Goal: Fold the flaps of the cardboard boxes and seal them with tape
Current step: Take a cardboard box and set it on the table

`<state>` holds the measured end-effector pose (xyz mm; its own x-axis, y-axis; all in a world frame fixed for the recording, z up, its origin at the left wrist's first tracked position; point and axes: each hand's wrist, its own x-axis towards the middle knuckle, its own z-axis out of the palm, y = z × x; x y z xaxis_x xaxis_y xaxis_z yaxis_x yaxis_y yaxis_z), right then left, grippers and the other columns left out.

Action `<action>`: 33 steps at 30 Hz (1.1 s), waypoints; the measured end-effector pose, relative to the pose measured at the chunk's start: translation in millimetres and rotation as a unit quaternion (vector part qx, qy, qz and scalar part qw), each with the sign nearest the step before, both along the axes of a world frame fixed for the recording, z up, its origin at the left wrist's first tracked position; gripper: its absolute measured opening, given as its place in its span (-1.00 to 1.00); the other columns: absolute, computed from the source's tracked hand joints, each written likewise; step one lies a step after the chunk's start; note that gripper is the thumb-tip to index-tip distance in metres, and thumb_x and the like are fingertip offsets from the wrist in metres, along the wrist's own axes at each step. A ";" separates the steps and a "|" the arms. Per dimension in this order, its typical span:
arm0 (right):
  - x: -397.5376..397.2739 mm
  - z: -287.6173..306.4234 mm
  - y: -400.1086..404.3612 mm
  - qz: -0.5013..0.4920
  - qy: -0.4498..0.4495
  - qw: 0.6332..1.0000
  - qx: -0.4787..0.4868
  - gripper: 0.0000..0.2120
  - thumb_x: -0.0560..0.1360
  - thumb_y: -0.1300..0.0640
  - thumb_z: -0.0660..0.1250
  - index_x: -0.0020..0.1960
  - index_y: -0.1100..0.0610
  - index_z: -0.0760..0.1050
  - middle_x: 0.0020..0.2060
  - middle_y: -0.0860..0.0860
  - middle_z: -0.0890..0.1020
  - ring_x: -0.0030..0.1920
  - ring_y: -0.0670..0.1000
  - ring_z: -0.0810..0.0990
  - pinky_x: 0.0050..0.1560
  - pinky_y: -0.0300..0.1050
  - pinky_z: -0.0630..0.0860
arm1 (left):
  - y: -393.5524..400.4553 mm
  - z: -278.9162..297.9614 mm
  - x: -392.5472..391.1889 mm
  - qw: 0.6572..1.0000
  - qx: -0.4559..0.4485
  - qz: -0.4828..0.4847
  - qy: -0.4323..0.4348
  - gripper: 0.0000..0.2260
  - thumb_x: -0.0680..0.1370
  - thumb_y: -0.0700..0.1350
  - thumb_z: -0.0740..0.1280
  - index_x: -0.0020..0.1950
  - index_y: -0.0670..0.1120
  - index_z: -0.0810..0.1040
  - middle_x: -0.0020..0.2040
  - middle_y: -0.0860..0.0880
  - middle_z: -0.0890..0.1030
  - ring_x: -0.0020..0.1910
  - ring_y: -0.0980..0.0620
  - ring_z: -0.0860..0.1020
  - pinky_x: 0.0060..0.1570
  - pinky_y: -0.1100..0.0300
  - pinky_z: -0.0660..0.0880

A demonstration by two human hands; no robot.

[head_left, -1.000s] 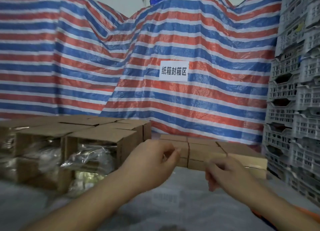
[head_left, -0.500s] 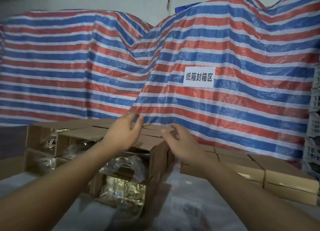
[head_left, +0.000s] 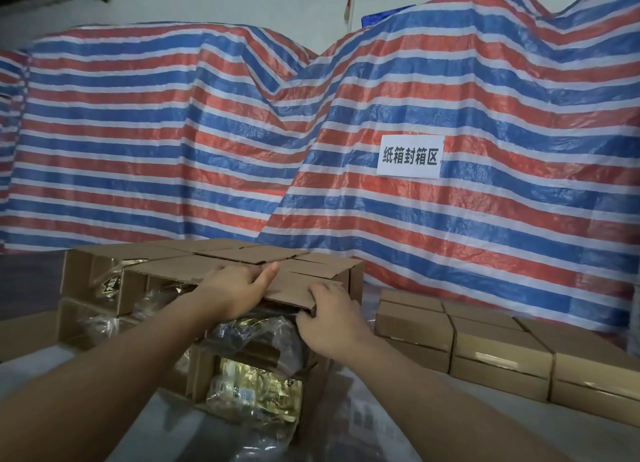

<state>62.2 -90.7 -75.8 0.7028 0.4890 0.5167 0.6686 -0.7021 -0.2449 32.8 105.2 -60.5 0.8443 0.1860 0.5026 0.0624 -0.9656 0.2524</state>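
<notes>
Now both hands on the top front open brown cardboard box (head_left: 294, 290) in the left stack.
Left hand (head_left: 235, 288) presses flat on its top flap, thumb out; right hand (head_left: 329, 318) pinches the flap's front corner; closed brown boxes (head_left: 498, 350) sit right.

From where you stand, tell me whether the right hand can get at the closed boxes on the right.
Probably yes: the right hand grips the open box's flap, and nothing stands between it and the closed boxes.
</notes>
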 end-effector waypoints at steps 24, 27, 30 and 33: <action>-2.4 122.9 -172.0 -0.034 0.329 0.904 0.270 -0.94 0.41 0.26 0.28 -0.22 0.19 0.52 -0.58 0.05 0.50 -0.65 -0.01 0.41 -0.49 -0.18 0.48 | -124.2 44.4 -31.0 0.708 -0.610 -0.354 -0.026 -0.62 0.58 0.20 0.19 -0.07 0.03 0.72 -0.13 -0.06 0.70 -0.19 0.03 0.67 -0.18 0.11 0.52; -1.4 105.5 -217.0 -0.100 0.345 0.890 0.282 -0.87 0.43 0.22 0.36 -0.04 0.22 0.61 -0.39 0.14 0.64 -0.45 0.10 0.61 -0.36 0.00 0.59 | -163.9 31.8 -25.1 0.679 -0.650 -0.338 0.050 -0.60 0.55 0.19 0.22 -0.23 0.00 0.71 -0.27 -0.02 0.66 -0.31 0.03 0.64 -0.29 0.19 0.57; -5.8 79.0 -256.2 -0.142 0.379 0.868 0.286 -0.89 0.43 0.19 0.38 -0.07 0.21 0.58 -0.41 0.12 0.64 -0.47 0.09 0.62 -0.37 -0.03 0.58 | -201.6 13.1 -25.9 0.668 -0.653 -0.347 0.088 -0.67 0.56 0.13 0.26 -0.10 -0.04 0.73 -0.18 -0.08 0.69 -0.19 -0.03 0.67 -0.16 0.11 0.57; -8.6 48.0 -289.2 -0.169 0.417 0.842 0.297 -0.89 0.42 0.18 0.38 -0.08 0.20 0.57 -0.33 0.15 0.62 -0.35 0.14 0.60 -0.29 -0.01 0.58 | -230.7 -6.8 -33.7 0.660 -0.658 -0.344 0.117 -0.61 0.61 0.11 0.20 -0.14 -0.05 0.73 -0.18 -0.09 0.70 -0.21 0.00 0.69 -0.25 0.16 0.56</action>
<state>53.6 -379.9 -27.9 0.9896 0.0178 -0.1428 -0.1234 -0.4054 -0.9058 -0.8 -125.5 -67.3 0.9824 -0.1353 0.1290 -0.0906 0.2587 0.9617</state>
